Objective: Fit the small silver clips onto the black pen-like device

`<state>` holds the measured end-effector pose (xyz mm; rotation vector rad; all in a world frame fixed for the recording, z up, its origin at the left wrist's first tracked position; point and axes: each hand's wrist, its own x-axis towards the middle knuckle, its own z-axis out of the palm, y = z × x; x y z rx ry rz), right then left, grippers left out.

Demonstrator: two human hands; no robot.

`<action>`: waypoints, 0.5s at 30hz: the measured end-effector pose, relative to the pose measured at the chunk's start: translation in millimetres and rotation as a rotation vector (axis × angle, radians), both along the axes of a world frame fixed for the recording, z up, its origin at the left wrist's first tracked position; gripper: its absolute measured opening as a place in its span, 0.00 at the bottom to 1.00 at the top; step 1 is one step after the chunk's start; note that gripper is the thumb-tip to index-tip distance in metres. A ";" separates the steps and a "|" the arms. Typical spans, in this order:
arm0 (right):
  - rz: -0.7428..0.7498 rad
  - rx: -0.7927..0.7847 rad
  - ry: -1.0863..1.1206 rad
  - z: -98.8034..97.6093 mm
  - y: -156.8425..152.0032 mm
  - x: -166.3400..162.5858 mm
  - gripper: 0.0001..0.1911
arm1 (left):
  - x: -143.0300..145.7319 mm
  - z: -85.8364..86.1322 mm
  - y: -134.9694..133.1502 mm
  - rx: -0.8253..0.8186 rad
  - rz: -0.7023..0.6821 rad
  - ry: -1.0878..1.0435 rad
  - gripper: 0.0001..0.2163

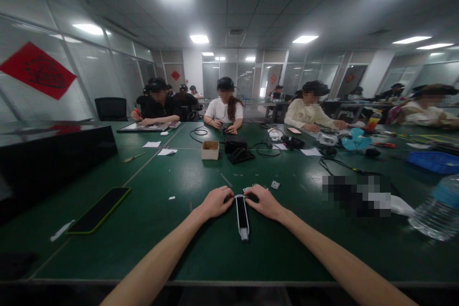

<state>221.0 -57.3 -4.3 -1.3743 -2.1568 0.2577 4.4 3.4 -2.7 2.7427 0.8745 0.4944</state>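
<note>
The left hand (215,202) and right hand (265,202) curl tight, seemingly pinching the far tip of the long black-and-white plastic stick (243,217). Beyond the fingers, the small cardboard box (210,150) hides its inside.

Near, the table (201,253) is bare on both sides of the forearms, up to its near edge. The device (242,215), pinched at its far end by the left hand (215,203) and the right hand (265,202), fills the gap between them. Leftward the way is open as far as the phone (99,210); a black case (57,158) blocks the far left. A small part (275,184) lies just beyond the right hand. Farther, a box (210,150) and a stand (238,153) sit mid-table, with open room before them. To the right, cables (344,166) and a bottle (435,210) crowd the table.
</note>
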 end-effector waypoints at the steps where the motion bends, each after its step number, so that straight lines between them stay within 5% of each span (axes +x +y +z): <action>1: 0.000 -0.004 0.002 -0.2 0.0 0.3 0.08 | 0.0 0.8 -0.4 -0.006 0.001 0.002 0.07; 9: 0.010 0.030 -0.012 9.2 0.7 10.1 0.12 | -0.1 1.3 0.0 0.002 -0.004 0.001 0.07; 15: -0.171 0.126 -0.098 21.6 7.4 55.9 0.10 | 0.0 -0.5 1.5 -0.008 -0.006 0.003 0.07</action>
